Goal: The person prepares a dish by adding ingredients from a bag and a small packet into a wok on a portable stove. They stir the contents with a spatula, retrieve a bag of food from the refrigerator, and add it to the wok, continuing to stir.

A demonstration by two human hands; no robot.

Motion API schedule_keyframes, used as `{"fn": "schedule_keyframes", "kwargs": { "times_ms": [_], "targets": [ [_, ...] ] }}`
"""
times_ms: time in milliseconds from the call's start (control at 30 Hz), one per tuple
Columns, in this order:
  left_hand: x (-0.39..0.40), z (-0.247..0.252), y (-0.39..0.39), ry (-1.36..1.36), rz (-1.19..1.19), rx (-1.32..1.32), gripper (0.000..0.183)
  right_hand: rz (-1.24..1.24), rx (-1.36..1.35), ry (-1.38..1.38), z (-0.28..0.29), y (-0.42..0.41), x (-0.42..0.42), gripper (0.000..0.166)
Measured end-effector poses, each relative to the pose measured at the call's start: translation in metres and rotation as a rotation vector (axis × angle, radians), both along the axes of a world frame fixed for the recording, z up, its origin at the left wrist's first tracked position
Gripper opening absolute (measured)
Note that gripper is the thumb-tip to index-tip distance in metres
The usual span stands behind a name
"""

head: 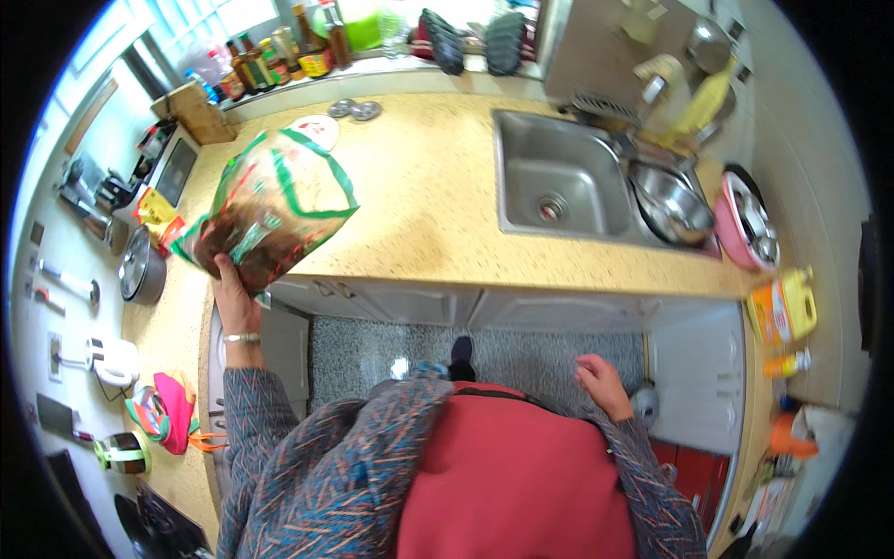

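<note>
My left hand (236, 300) grips the bottom of a clear plastic bag (269, 209) with green trim. Dark brown contents fill the end of the bag by my fingers, and its upper part looks transparent. The bag is held over the left part of the speckled yellow countertop (426, 189). Away from the counter, my right hand (602, 383) hangs above the floor with its fingers curled. Nothing shows in that hand, though its palm is turned out of sight.
A stainless steel sink (559, 175) is set in the counter, with metal bowls (670, 199) on its right side. A lidded pot (143, 265) stands on the left counter. Sauce bottles (279, 59) line the windowsill. A yellow oil jug (782, 307) is at right.
</note>
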State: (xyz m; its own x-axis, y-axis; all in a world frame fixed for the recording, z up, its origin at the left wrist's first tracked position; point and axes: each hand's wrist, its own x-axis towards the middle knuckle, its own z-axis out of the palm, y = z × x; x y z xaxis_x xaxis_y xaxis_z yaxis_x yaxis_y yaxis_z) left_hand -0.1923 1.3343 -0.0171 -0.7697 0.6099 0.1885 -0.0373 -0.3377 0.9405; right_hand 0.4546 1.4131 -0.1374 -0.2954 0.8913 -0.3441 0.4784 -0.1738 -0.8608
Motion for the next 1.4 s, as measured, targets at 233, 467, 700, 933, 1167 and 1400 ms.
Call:
{"fn": "schedule_keyframes", "kwargs": {
  "times_ms": [233, 467, 700, 933, 1167, 1400],
  "targets": [
    [-0.088, -0.032, 0.061, 0.066, 0.115, 0.077, 0.076, -0.058, 0.066, -0.217, 0.018, 0.078, -0.016, 0.011],
    [-0.105, -0.072, 0.061, -0.039, 0.155, 0.032, 0.087, 0.034, 0.135, -0.336, 0.019, 0.141, -0.058, 0.009],
    [-0.095, -0.097, 0.056, -0.293, 0.148, 0.14, 0.091, 0.133, 0.025, -0.521, 0.025, 0.161, -0.059, 0.019],
    [-0.079, -0.104, 0.053, -0.389, 0.163, 0.122, 0.096, 0.158, -0.116, -0.526, 0.028, 0.173, -0.056, 0.019],
    [-0.075, -0.135, 0.027, -0.432, 0.187, 0.234, 0.098, 0.229, -0.153, -0.604, -0.037, 0.17, 0.058, 0.023],
    [-0.062, -0.136, 0.013, -0.446, 0.242, 0.179, 0.099, 0.338, -0.124, -0.536, 0.004, 0.179, -0.006, 0.025]
  ]
}}
